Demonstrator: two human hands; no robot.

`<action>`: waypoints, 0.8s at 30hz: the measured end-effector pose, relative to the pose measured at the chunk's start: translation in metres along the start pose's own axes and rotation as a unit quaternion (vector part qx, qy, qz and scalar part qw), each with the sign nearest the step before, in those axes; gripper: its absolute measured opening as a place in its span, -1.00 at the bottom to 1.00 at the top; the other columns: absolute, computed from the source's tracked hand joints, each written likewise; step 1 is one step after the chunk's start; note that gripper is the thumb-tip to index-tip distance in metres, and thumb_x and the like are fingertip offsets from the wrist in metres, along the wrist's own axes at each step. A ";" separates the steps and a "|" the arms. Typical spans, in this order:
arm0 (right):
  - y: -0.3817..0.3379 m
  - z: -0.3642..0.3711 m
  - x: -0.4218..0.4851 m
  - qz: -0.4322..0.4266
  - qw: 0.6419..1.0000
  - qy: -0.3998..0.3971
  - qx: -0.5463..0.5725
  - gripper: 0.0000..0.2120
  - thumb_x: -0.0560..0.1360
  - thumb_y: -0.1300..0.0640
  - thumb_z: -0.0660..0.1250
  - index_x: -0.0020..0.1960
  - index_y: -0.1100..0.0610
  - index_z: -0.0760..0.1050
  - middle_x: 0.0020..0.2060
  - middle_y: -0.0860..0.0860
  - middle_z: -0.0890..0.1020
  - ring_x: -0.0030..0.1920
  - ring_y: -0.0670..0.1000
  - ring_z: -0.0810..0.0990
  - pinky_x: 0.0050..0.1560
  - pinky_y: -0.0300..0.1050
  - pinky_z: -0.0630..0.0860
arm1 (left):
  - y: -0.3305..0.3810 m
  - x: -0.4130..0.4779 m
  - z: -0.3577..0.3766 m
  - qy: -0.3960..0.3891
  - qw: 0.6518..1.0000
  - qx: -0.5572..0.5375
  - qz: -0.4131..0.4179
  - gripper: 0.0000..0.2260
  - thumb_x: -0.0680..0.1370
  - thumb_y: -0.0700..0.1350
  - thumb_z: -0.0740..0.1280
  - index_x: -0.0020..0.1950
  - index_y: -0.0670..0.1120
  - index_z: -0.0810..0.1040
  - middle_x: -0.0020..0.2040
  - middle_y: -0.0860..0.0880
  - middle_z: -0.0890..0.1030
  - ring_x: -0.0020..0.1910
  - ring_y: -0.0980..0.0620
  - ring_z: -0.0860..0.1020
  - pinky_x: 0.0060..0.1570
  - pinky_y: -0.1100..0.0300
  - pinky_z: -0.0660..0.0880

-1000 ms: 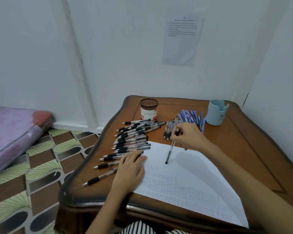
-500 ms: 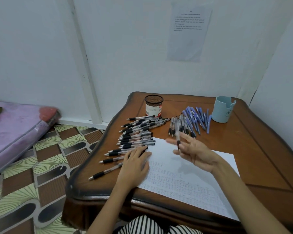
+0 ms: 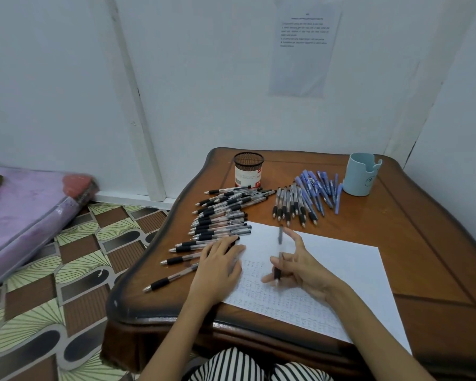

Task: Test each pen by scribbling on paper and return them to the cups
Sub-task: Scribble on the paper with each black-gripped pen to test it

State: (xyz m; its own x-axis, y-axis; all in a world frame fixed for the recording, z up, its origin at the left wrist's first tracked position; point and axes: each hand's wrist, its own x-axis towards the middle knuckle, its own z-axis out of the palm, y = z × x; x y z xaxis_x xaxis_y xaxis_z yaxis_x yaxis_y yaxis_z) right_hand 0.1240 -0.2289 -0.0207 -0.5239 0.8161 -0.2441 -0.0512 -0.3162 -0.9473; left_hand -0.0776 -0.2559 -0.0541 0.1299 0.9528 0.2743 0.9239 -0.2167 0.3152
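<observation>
A brown wooden table [image 3: 410,243] with a carved, wavy edge is seen from above, set against a white wall. A white sheet of paper [image 3: 335,265], marked with rows of faint scribbles, lies on the near part of the table.

The left hand [image 3: 221,261] is laid flat on the left edge of the paper, fingers straight and holding nothing; its fingertips are partly laid over a long fan of clear pens with black grips [image 3: 220,215] beside the sheet. The right hand [image 3: 302,270] is raised just over the middle of the paper, palm turned inward. A slim dark pen [image 3: 278,270] is pinched between its thumb and fingers, roughly upright and blurred, while the index finger is stretched out.

Beyond the paper, a smaller bunch of black-gripped pens [image 3: 290,204] is laid out, with a cluster of blue pens [image 3: 318,191] just to its right. A black mesh cup with a white and red label [image 3: 248,171] stands at the far left of the table, and a pale blue plastic cup [image 3: 361,176] at the far right. No pens can be seen standing in the cups.

A printed notice [image 3: 304,48] is fixed to the wall. A purple mattress [image 3: 19,215] lies on the patterned floor to the left.
</observation>
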 end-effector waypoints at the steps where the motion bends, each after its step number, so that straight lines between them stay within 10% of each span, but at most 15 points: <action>1: 0.001 -0.001 0.001 -0.015 1.000 0.006 0.006 -0.29 0.43 0.25 0.36 0.46 -0.02 0.09 -0.23 0.14 0.65 -0.24 0.14 0.69 -0.37 -0.13 0.60 | 0.000 0.000 0.000 0.000 1.000 -0.001 -0.001 -0.66 0.63 -0.05 0.08 0.40 0.09 0.33 0.48 0.12 0.20 0.47 0.15 0.08 0.43 0.17 -0.11; 6: 0.005 -0.006 0.003 -0.001 1.000 -0.022 0.009 -0.09 0.34 0.31 0.40 0.42 -0.20 -0.06 0.09 0.15 0.64 -0.27 0.16 0.68 -0.36 -0.07 0.62 | -0.001 -0.001 0.001 -0.002 1.000 -0.002 0.000 -0.65 0.61 -0.03 0.06 0.40 0.08 0.34 0.48 0.12 0.20 0.47 0.15 0.08 0.43 0.19 -0.12; 11: 0.007 -0.012 0.004 -0.022 0.998 -0.010 0.056 0.07 0.27 0.41 0.41 0.46 -0.30 -0.09 -0.24 0.14 0.52 -0.11 0.24 0.67 -0.33 0.09 0.63 | -0.002 0.000 0.001 -0.002 1.000 0.004 0.000 -0.65 0.61 -0.03 0.06 0.40 0.08 0.34 0.48 0.12 0.21 0.46 0.15 0.10 0.42 0.20 -0.11; 15: 0.008 -0.001 0.004 -0.033 0.999 0.012 -0.001 0.14 0.32 0.36 0.43 0.42 -0.36 -0.29 -0.11 0.20 0.56 -0.20 0.24 0.66 -0.37 0.06 0.62 | 0.000 0.000 0.000 -0.004 1.000 0.006 -0.003 -0.56 0.54 0.03 -0.04 0.39 0.08 0.34 0.47 0.12 0.22 0.46 0.15 0.11 0.40 0.21 -0.10; 24: 0.009 0.001 0.001 -0.058 0.997 0.058 0.016 -0.13 0.32 0.33 0.44 0.39 -0.17 0.05 -0.19 0.14 0.60 -0.28 0.23 0.66 -0.44 0.04 0.61 | 0.001 -0.001 -0.001 -0.002 1.000 0.004 -0.003 -0.66 0.62 -0.04 0.08 0.41 0.08 0.32 0.47 0.12 0.21 0.46 0.16 0.09 0.42 0.21 -0.11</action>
State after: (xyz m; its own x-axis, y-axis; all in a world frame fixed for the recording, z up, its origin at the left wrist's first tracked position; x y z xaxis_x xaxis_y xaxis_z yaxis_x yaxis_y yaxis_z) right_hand 0.1224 -0.2314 -0.0288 -0.4114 0.8978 -0.1571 -0.1340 -0.2300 -0.9639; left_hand -0.0770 -0.2571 -0.0532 0.1247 0.9550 0.2693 0.9277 -0.2084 0.3096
